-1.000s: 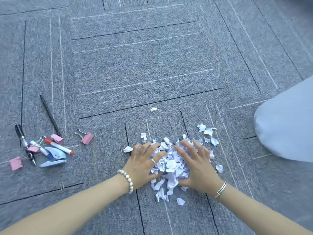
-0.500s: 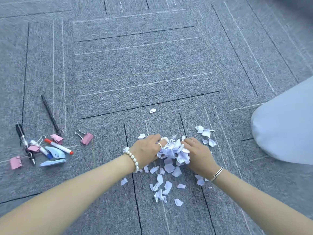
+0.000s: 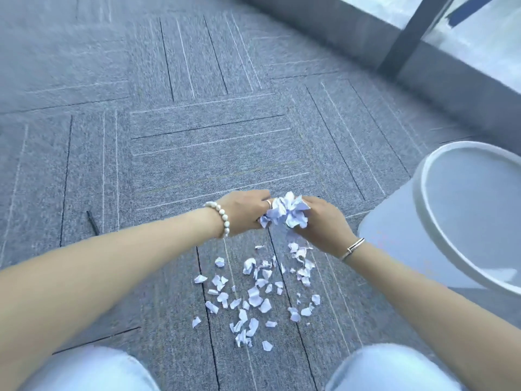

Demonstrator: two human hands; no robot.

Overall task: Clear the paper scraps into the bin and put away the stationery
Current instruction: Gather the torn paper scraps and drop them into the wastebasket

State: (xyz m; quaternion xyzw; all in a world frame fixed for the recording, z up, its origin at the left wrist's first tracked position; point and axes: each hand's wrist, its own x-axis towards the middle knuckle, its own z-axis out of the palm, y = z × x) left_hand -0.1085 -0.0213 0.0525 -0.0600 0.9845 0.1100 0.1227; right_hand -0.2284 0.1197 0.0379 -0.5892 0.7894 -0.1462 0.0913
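Observation:
My left hand point(image 3: 244, 212) and my right hand point(image 3: 321, 224) are pressed together above the carpet, cupping a bunch of white paper scraps point(image 3: 286, 212) between them. Several loose scraps point(image 3: 255, 296) lie scattered on the carpet below the hands, and a few look caught mid-fall under my right hand. The white bin point(image 3: 423, 230) stands just right of my right hand, its round rim open at the top. A thin black pen point(image 3: 93, 224) pokes out above my left forearm; the other stationery is out of view.
My knees in pale trousers point(image 3: 93, 371) fill the bottom corners. A grey wall base point(image 3: 366, 43) and a window with a dark frame point(image 3: 408, 32) run along the top right. Grey carpet tiles point(image 3: 211, 148) stretch ahead and to the left.
Both hands closed around the pile and lifted a bunch of scraps off the carpet, moving right toward the bin. The view swung up and right, so most stationery left the frame.

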